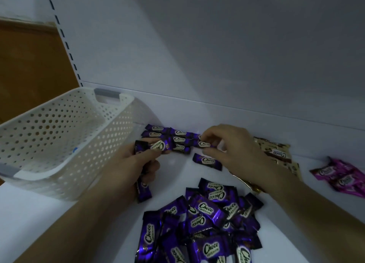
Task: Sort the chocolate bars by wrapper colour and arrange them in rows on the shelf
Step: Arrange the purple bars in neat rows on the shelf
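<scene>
On the white shelf (256,122), the left hand (132,164) has its fingers curled around a clutch of purple bars (143,190). The right hand (235,146) pinches one purple bar (204,144) at the right end of the purple rows (177,136) near the back wall. A single purple bar (207,161) lies just in front of the rows. A heap of purple bars (205,221) lies nearest, a white perforated basket (59,128) stands left, and beige bars (278,153) and pink bars (339,176) lie to the right.
</scene>
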The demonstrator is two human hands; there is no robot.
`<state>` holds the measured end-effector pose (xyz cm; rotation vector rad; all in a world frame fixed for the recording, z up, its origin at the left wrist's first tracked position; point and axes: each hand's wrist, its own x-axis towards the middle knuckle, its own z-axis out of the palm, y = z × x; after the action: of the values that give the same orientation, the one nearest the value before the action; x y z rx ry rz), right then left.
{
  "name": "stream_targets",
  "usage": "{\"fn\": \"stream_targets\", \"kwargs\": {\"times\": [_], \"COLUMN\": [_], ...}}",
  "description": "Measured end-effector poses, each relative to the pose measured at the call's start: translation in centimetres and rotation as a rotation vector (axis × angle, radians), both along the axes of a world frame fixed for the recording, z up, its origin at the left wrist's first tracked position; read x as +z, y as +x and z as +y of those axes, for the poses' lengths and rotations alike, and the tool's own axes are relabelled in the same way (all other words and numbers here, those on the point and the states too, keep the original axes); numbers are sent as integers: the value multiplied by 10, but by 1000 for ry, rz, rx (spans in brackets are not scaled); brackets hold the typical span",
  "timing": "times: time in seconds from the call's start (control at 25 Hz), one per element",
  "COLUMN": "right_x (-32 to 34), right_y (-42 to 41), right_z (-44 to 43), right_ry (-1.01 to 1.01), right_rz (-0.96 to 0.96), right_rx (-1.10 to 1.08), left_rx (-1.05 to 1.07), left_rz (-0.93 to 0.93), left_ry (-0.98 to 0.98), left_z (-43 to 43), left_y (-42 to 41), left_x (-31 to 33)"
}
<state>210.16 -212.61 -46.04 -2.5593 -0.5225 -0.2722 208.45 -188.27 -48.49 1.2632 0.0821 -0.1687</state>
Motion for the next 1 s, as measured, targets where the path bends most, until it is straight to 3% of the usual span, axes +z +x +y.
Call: {"fn": "stream_targets", "kwargs": {"times": [0.16,0.68,0.88,1.0], "right_x": [-1,-19,-21,-10], "right_y": [-5,2,3,-1], "right_z": [-6,-1,-1,4], "right_ry": [-75,-53,-67,189], "right_rz": [172,-6,-43,0], "right_rx": [56,-5,-8,-40], "left_rx": [72,102,20,40], "left_rz": [-15,18,-110,-164], "left_ry": [-1,-2,94,172], "left_z": [2,1,3,2], "left_y": [-2,0,-1,-5], "left_x": [-4,-7,-11,-9]}}
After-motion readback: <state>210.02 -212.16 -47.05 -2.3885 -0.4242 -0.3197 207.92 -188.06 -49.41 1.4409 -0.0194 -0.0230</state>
